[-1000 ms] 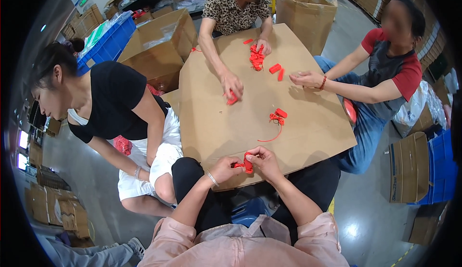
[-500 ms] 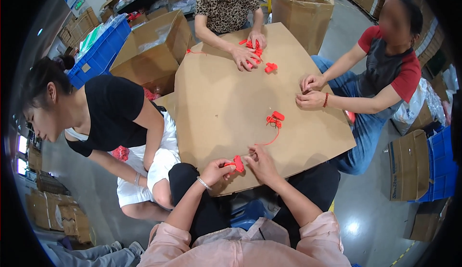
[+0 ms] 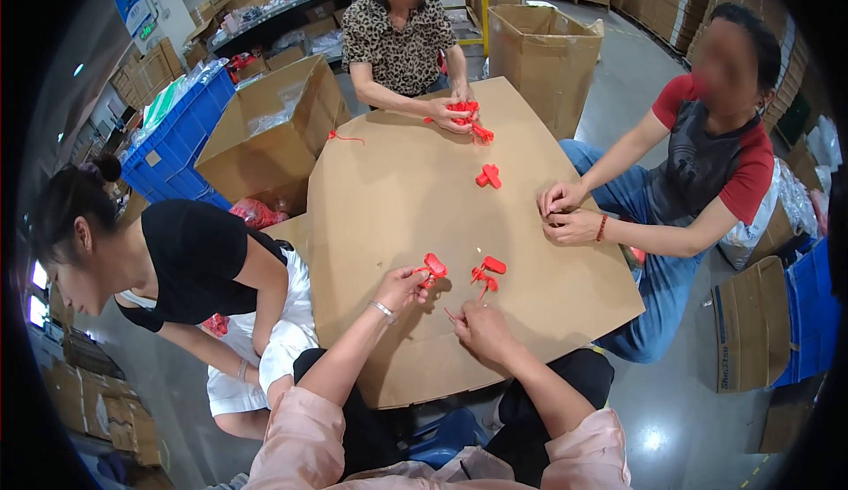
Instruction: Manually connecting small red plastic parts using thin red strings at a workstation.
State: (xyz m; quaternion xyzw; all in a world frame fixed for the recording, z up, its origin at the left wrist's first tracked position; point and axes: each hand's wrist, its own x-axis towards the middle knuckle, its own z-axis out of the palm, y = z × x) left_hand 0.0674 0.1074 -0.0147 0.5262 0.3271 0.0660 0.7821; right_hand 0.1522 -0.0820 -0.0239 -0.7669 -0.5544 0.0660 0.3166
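Observation:
My left hand (image 3: 399, 288) pinches a small red plastic piece (image 3: 433, 266) with rounded lobes, held just above the cardboard tabletop (image 3: 389, 198). Nearer me and to the right, my right hand (image 3: 484, 329) is closed with its fingertips on a thin red cord (image 3: 450, 315), whose end sticks out to the left. Just beyond those fingers lies a small cluster of red parts (image 3: 491, 266), partly loose. The exact kind of the red parts is too small to make out.
Across the table a person's hands (image 3: 461, 112) hold several red pieces. One more red piece (image 3: 488, 175) lies mid-table, and a red cord (image 3: 344, 137) at the far left edge. A co-worker's hands (image 3: 565, 212) rest at the right edge. Cartons (image 3: 543, 57) and a blue crate (image 3: 172, 150) stand around.
My left hand has moved forward over the table with its red piece. My right hand has closed on the cord near the cluster. The far person has gathered the red pieces up.

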